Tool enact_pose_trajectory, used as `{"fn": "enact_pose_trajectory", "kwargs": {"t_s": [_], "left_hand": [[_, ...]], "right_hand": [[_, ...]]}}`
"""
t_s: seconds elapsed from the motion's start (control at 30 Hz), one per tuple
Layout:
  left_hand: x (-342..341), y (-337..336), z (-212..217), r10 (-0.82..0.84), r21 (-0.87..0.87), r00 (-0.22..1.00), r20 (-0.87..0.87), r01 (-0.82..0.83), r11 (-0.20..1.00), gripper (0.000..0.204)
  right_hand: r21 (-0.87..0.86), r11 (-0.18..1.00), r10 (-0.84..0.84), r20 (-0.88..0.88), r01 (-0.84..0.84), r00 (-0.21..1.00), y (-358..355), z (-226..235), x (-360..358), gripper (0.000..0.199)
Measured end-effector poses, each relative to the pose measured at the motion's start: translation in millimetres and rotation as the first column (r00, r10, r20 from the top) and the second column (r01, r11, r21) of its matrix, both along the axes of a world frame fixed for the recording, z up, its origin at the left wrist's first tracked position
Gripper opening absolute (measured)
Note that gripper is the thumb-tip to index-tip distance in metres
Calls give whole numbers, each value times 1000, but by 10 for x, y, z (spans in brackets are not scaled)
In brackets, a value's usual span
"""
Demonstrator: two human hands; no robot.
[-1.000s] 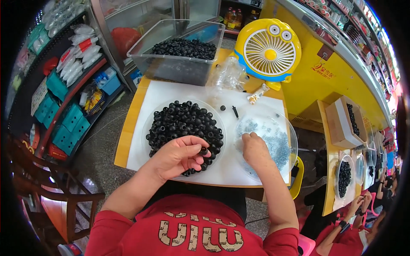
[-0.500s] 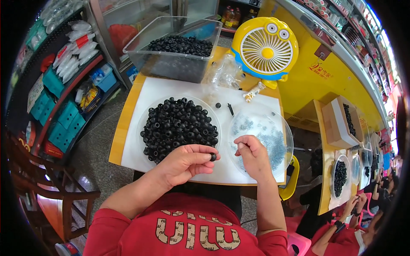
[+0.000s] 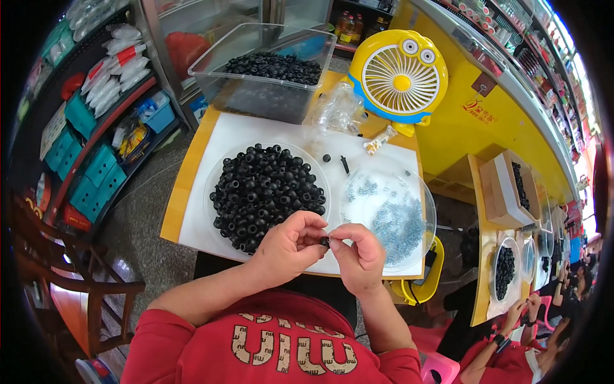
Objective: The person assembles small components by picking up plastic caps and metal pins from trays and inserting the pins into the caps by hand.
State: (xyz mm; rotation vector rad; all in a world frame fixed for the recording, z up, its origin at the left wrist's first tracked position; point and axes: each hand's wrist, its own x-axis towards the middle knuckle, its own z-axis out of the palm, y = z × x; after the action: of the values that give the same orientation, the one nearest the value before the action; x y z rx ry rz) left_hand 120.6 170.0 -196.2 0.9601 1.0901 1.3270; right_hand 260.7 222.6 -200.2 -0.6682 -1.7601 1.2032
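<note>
Black rubber ring (image 3: 324, 241) sits pinched between your left hand (image 3: 291, 246) and right hand (image 3: 358, 253), fingertips of both pressed together on it at the table's near edge. Likely raised there for a close view. Ring pile on its clear plate (image 3: 265, 189) lies just beyond your left hand; dish of small blue-grey parts (image 3: 390, 211) just beyond your right, both within reach.

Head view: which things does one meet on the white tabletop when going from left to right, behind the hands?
Pile of black rings → small black stick → clear dish of small springs.
</note>
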Motion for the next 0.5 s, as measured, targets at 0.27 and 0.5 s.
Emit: {"fn": "enact_pose_trajectory", "kwargs": {"t_s": [0.27, 0.5], "left_hand": [[-69, -264, -186, 42, 7, 995, -89, -41, 999, 25], [-379, -731, -186, -12, -171, 936, -352, -52, 984, 15]], "right_hand": [[362, 930, 6, 145, -59, 989, -129, -115, -38, 15], [135, 990, 24, 190, -50, 981, -25, -99, -57, 11]]}}
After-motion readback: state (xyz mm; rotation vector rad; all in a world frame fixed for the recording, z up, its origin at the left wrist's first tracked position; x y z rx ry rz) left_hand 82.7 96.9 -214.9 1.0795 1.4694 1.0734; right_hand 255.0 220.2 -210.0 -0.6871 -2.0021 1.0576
